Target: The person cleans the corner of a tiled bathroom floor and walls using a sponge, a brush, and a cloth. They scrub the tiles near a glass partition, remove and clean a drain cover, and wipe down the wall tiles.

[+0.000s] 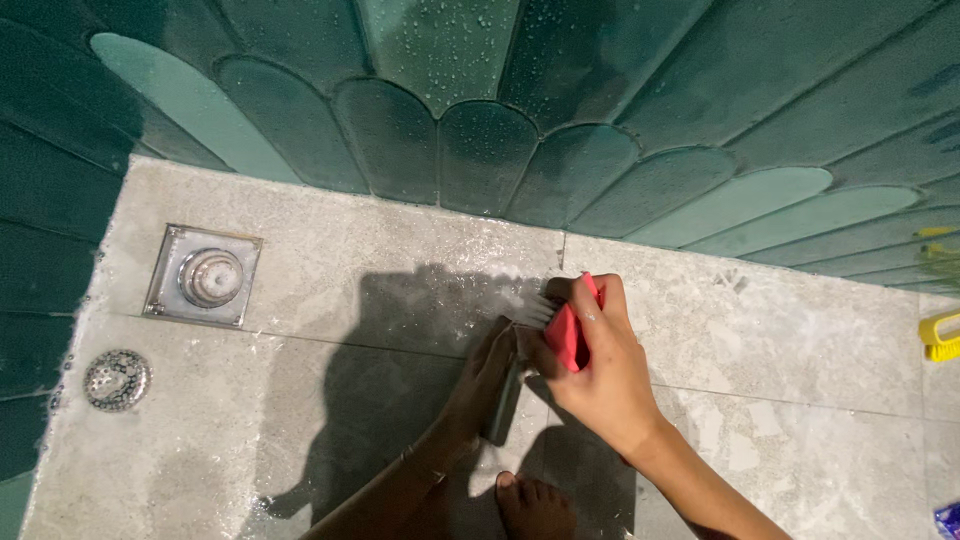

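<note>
My right hand (600, 375) grips a red scrubbing brush (568, 335), its pale bristles (535, 310) pointing left just above the wet grey floor tile (380, 300). My left hand (483, 375) reaches in from below. Its fingertips lie next to the bristles and its fingers are stretched along the floor. A dark narrow flat object (505, 405) sits against the right side of that hand; whether the hand grips it is unclear. White soapy specks (470, 290) dot the tile around the brush.
A square metal floor drain (205, 275) and a small round strainer (116, 379) sit at the left. Dark green scalloped wall tiles (470, 150), beaded with drops, rise behind. A yellow brush (940, 335) lies at the right edge. My bare toes (535, 505) show at the bottom.
</note>
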